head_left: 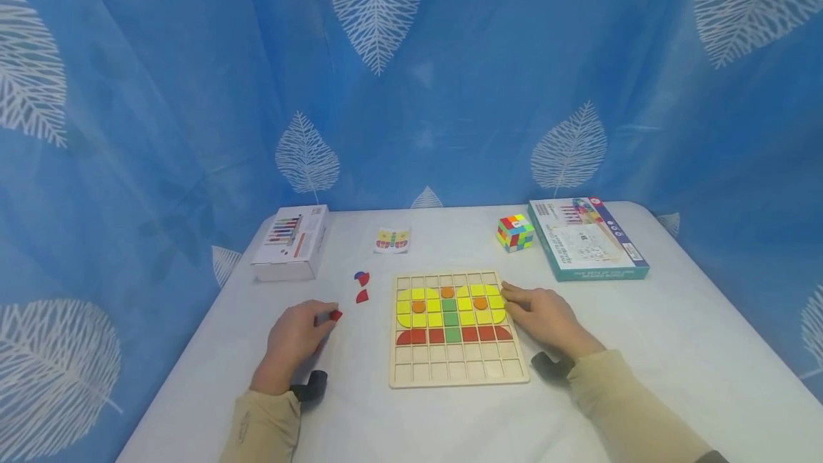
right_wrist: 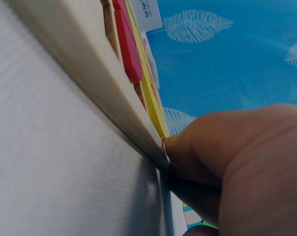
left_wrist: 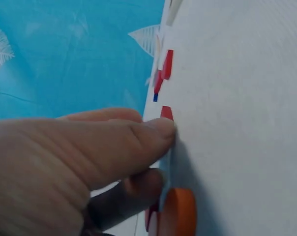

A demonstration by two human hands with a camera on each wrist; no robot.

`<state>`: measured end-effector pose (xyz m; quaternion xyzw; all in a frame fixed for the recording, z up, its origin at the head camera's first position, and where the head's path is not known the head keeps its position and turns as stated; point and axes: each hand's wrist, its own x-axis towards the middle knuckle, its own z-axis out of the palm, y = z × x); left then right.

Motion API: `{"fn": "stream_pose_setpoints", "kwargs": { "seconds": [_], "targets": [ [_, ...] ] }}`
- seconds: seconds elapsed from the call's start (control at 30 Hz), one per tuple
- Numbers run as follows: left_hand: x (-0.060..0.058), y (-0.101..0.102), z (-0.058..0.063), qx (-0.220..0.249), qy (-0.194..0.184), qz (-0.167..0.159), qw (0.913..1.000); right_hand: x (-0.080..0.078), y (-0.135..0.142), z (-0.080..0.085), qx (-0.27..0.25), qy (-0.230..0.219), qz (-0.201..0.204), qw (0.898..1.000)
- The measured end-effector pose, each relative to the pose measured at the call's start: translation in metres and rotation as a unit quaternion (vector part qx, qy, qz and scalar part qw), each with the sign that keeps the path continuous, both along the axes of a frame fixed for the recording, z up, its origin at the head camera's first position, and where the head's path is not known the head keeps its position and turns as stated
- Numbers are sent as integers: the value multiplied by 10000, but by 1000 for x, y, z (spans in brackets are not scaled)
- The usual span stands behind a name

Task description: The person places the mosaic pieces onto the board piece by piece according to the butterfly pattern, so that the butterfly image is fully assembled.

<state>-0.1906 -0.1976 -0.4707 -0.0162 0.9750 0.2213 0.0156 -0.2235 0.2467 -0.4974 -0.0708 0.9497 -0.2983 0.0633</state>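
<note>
My left hand (head_left: 296, 338) is left of the board, pinching a small red piece (left_wrist: 166, 112) between thumb and finger just above the table. An orange round piece (left_wrist: 182, 211) and some red show below that hand in the left wrist view; whether the hand holds them is unclear. My right hand (head_left: 546, 316) touches the right edge of a wooden grid board (head_left: 456, 373) with its fingertips. Yellow, green, red and orange pieces form a pattern on the board. Loose red quarter-round pieces (head_left: 363, 296) lie between the left hand and board, one beside a blue piece (head_left: 358, 275).
A small picture card (head_left: 392, 240) with a similar pattern lies behind the board. At the back left stands a white box (head_left: 292, 243). A puzzle cube (head_left: 514, 233) and a flat teal-edged box (head_left: 586, 240) are at the back right. Blue leaf-print curtains (head_left: 450, 91) surround the table.
</note>
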Motion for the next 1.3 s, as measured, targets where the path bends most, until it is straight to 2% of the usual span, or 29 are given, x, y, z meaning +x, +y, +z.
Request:
{"fn": "stream_pose_setpoints", "kwargs": {
  "seconds": [0.43,0.73,0.87,0.93,1.0,1.07,1.17,1.23,1.3],
  "targets": [
    [-8,0,-10,143,185,-62,9997,1,0,0,-54,47,7,10000],
    [-2,13,-9,23,455,-333,9984,0,-1,0,13,68,-2,10000],
    [2,25,-6,185,549,-355,9977,1,-1,1,-61,3,-28,10000],
    [6,31,-4,441,610,-577,9955,1,-1,1,-85,-24,-31,10000],
    [11,38,-2,803,611,-1002,9898,2,0,1,-103,-61,-25,9999],
    [15,44,0,1152,521,-1596,9790,2,0,1,-84,-35,-14,10000],
    [19,50,-1,1541,324,-2385,9583,2,0,0,-80,-9,19,10000],
    [21,55,-3,1640,200,-2753,9471,2,1,0,-59,25,20,10000],
    [22,59,-4,1640,137,-2963,9408,1,1,0,-74,17,4,10000]
  ]
}}
